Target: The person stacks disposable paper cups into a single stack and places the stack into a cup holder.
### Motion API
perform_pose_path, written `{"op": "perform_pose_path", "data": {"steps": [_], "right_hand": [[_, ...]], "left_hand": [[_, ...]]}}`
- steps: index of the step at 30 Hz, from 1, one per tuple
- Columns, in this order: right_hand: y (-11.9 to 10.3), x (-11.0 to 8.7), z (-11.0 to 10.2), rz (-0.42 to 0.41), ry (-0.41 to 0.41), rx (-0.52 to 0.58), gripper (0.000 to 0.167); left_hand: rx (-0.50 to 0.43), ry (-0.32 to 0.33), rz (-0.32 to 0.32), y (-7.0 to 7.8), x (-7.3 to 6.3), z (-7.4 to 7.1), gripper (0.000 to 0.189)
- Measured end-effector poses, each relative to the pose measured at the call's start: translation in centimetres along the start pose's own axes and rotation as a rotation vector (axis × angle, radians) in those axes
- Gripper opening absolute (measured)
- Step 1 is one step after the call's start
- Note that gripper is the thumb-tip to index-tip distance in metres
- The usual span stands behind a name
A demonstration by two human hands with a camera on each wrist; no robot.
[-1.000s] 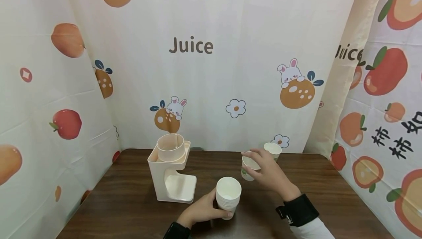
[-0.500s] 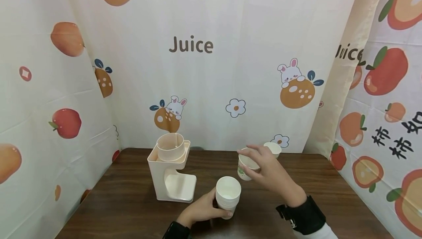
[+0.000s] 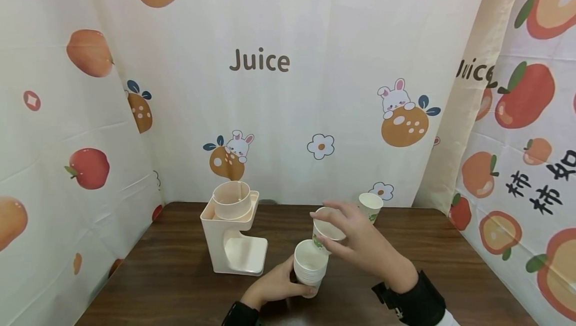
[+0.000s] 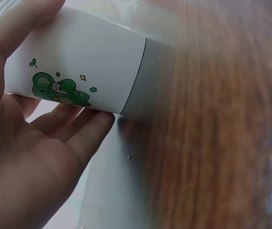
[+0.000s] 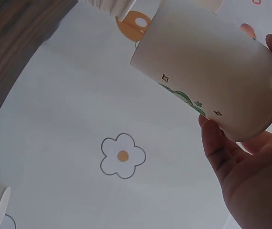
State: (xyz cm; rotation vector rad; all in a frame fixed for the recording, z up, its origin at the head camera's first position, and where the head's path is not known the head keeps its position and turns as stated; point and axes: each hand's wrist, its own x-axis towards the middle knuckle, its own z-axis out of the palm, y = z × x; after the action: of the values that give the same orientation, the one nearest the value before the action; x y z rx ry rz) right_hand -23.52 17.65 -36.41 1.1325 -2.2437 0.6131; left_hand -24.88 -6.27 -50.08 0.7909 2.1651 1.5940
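My left hand (image 3: 278, 283) grips a stack of white paper cups (image 3: 310, 269) low down, near the tabletop. In the left wrist view, the thumb and fingers curl round the lowest cup (image 4: 83, 57), which shows a green cartoon print. My right hand (image 3: 360, 238) holds a single paper cup (image 3: 325, 228) near its rim, between thumb and fingers. That cup is tilted, and its base overlaps the far right rim of the stack in the head view. Seen from the right wrist, the held cup (image 5: 207, 62) has a green print along one side.
A cream juicer (image 3: 215, 246) with a round top stands left of the stack. Another paper cup (image 3: 371, 206) stands behind my right hand at the back of the brown table (image 3: 171, 266). Fruit-printed curtains (image 3: 279, 116) border the table's back and sides.
My right hand has lifted its cup from beside the back cup and carried it left and nearer, to over the stack's edge. The left hand and stack have stayed put.
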Motion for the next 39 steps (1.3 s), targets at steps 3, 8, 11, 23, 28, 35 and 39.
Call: {"op": "perform_pose_path", "data": {"steps": [3,8,11,23,28,35,39], "right_hand": [[-0.4,0.0,0.1,-0.013,-0.013,0.015,0.045],[-0.9,0.1,0.4,-0.038,-0.026,0.039,0.043],[-1.2,0.1,0.8,-0.053,-0.032,0.051,0.041],[-1.3,-0.3,2.3,-0.047,-0.115,0.084,0.039],[-1.2,-0.6,3.0,-0.023,-0.144,0.102,0.042],[-1.0,-1.2,4.0,-0.021,-0.164,0.107,0.041],[-0.9,-1.4,4.5,-0.009,-0.190,0.133,0.040]], "left_hand": [[0.002,0.002,-0.001,0.0,0.0,0.0,0.074],[0.010,0.005,0.000,0.0,0.0,-0.1,0.072],[0.013,0.002,0.003,0.0,0.0,-0.2,0.073],[0.018,-0.015,0.013,0.0,0.0,-0.3,0.074],[0.023,-0.007,0.012,0.1,-0.2,-0.2,0.075],[0.031,-0.009,0.009,0.0,-0.2,-0.1,0.075],[0.042,-0.009,0.012,-0.1,-0.3,-0.1,0.075]]}}
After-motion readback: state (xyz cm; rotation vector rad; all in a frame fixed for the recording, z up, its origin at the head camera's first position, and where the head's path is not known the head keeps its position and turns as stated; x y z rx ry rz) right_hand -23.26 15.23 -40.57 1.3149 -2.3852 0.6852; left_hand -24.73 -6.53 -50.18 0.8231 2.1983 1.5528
